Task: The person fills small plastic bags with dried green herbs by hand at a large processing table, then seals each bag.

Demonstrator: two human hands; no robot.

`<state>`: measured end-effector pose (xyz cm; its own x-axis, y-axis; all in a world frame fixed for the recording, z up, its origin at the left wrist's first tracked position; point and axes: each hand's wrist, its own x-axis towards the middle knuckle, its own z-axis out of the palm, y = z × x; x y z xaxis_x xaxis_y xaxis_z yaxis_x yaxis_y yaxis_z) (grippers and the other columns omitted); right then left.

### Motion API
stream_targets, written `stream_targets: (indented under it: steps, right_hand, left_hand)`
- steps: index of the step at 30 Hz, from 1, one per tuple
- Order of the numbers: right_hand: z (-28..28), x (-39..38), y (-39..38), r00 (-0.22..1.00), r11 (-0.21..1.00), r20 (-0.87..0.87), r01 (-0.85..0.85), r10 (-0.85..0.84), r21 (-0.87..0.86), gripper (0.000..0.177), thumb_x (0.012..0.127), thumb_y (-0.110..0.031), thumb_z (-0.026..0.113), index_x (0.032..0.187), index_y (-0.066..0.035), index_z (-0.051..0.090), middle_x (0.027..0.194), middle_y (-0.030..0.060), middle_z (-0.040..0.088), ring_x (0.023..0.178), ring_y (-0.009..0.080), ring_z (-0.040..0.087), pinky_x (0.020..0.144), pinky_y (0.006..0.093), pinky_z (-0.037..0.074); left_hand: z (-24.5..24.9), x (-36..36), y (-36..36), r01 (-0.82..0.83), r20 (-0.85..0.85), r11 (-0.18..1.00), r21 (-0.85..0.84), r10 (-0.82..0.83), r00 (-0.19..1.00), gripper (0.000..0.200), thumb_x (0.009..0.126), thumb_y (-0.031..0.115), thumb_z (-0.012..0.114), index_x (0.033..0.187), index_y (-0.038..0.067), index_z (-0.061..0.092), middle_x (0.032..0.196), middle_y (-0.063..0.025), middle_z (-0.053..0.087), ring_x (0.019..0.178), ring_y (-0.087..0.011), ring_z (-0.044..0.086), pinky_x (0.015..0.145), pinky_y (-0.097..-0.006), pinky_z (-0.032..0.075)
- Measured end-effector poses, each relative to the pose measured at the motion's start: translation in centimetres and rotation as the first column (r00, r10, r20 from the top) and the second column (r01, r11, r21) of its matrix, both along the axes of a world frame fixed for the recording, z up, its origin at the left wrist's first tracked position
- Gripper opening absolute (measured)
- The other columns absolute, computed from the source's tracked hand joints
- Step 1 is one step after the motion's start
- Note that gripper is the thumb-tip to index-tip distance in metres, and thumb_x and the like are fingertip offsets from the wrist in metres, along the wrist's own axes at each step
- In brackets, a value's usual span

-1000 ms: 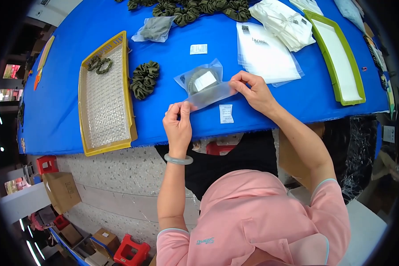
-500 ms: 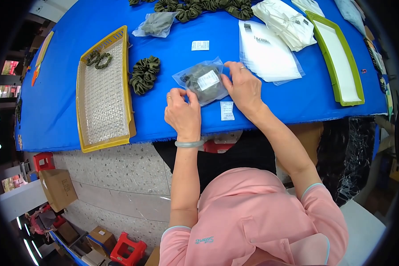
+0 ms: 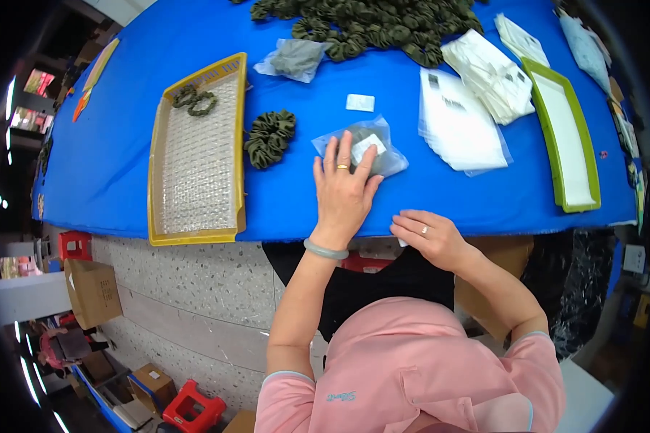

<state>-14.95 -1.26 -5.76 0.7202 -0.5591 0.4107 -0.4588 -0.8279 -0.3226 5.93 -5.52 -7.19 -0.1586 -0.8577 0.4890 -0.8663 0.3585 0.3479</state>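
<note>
My left hand (image 3: 344,189) lies with fingers spread on a clear plastic bag (image 3: 393,160) holding a dark green scrunchie. A white label (image 3: 369,146) on the bag shows partly between my fingers. At the table's front edge, my right hand (image 3: 435,239) has its fingers together over a small white label (image 3: 403,243), of which only a corner shows. Another white label (image 3: 360,102) lies flat beyond the bag. Left of my left hand sit loose dark green scrunchies (image 3: 270,138).
A yellow tray (image 3: 240,155) with small dark green hair ties stands left. Another bagged scrunchie (image 3: 294,59) lies near a scrunchie pile (image 3: 383,25) at the back. To the right are clear bags (image 3: 461,130), white pouches (image 3: 495,79) and a green tray (image 3: 583,155).
My right hand has left the bag and moved down to the table edge, where the label lying there is now in its fingers. My left hand has moved onto the bag and spread out.
</note>
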Motion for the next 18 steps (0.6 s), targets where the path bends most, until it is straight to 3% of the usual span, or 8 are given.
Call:
stream_targets:
  steps: [2,3,5,7,10,12,16,18]
  right_hand:
    - [0.8,-0.2,-0.8,0.983,0.975,0.179,0.005,-0.045,0.22,0.026,0.083,0.0,0.066,0.108,-0.004,0.069,0.107,0.0081,0.072,0.092,0.0249,0.069,0.081,0.0301,0.055]
    - [1.7,0.4,-1.7,0.982,0.978,0.185,-0.017,-0.022,0.208,0.026,0.083,0.0,0.066,0.108,-0.004,0.069,0.107,0.0081,0.072,0.092,0.0249,0.069,0.081,0.0301,0.055]
    - [4.2,1.8,-3.4,0.936,0.866,0.263,0.077,-0.233,0.493,0.027,0.085,0.0,0.065,0.111,-0.003,0.068,0.104,0.0074,0.072,0.085,0.0232,0.07,0.075,0.0279,0.055]
    - [6.5,4.7,-7.0,0.939,0.859,0.232,0.108,-0.253,0.5,0.027,0.088,0.0,0.063,0.114,-0.002,0.067,0.105,0.0087,0.072,0.08,0.0223,0.069,0.072,0.0291,0.054]
    - [7.5,12.5,-13.7,0.934,0.966,0.35,-0.016,-0.078,0.259,0.029,0.089,-0.002,0.061,0.118,-0.003,0.066,0.112,0.0099,0.071,0.084,0.0242,0.068,0.072,0.0299,0.053]
    - [7.9,19.8,-17.8,0.923,0.984,0.383,-0.101,0.037,0.147,0.028,0.089,-0.003,0.06,0.117,-0.003,0.065,0.113,0.0097,0.07,0.087,0.0255,0.068,0.074,0.0328,0.053]
    - [5.2,32.5,-24.4,0.979,0.998,0.196,-0.06,0.063,-0.026,0.032,0.087,-0.006,0.055,0.119,-0.004,0.06,0.115,0.0113,0.068,0.097,0.0342,0.065,0.081,0.041,0.052]
    - [3.1,36.8,-26.3,0.986,0.999,0.163,-0.033,0.029,0.018,0.034,0.086,-0.004,0.053,0.12,-0.004,0.058,0.116,0.0146,0.067,0.103,0.0352,0.063,0.085,0.0436,0.051]
  left_hand:
    - [-0.2,0.2,-1.2,0.016,-0.028,1.0,0.009,-0.016,0.999,0.051,0.081,0.021,0.072,0.131,0.016,0.058,0.146,-0.0195,0.043,0.133,-0.041,0.039,0.102,-0.0568,0.035]
    - [0.1,0.6,-1.6,-0.005,-0.022,1.0,-0.004,0.005,1.0,0.051,0.081,0.021,0.072,0.131,0.016,0.058,0.146,-0.0195,0.043,0.133,-0.041,0.039,0.102,-0.0568,0.035]
    - [0.9,1.4,-2.2,-0.114,0.091,0.992,0.054,0.109,0.99,0.049,0.084,0.02,0.069,0.131,0.015,0.059,0.148,-0.0205,0.039,0.134,-0.0411,0.038,0.106,-0.0536,0.033]
    - [1.5,2.4,-2.2,-0.177,0.1,0.982,0.058,0.171,0.98,0.05,0.083,0.019,0.069,0.132,0.013,0.058,0.148,-0.0217,0.039,0.134,-0.0422,0.037,0.106,-0.0551,0.032]
    - [2.2,3.9,-1.2,-0.293,0.116,0.951,0.102,0.281,0.953,0.053,0.082,0.016,0.069,0.132,0.008,0.055,0.147,-0.0252,0.038,0.134,-0.0455,0.037,0.107,-0.0596,0.031]
    - [2.2,4.4,-0.2,-0.276,-0.008,0.958,0.081,0.278,0.961,0.054,0.082,0.013,0.067,0.133,0.004,0.053,0.146,-0.0263,0.037,0.133,-0.0469,0.037,0.108,-0.059,0.031]
    - [2.5,5.8,1.5,-0.253,-0.171,0.965,0.076,0.262,0.95,0.05,0.082,0.01,0.068,0.13,0.003,0.055,0.144,-0.0258,0.04,0.133,-0.0455,0.038,0.106,-0.0567,0.035]
    - [2.9,7.0,2.5,-0.232,-0.226,0.97,0.073,0.243,0.943,0.047,0.081,0.009,0.068,0.127,0.002,0.058,0.14,-0.0246,0.044,0.131,-0.0436,0.041,0.105,-0.0537,0.037]
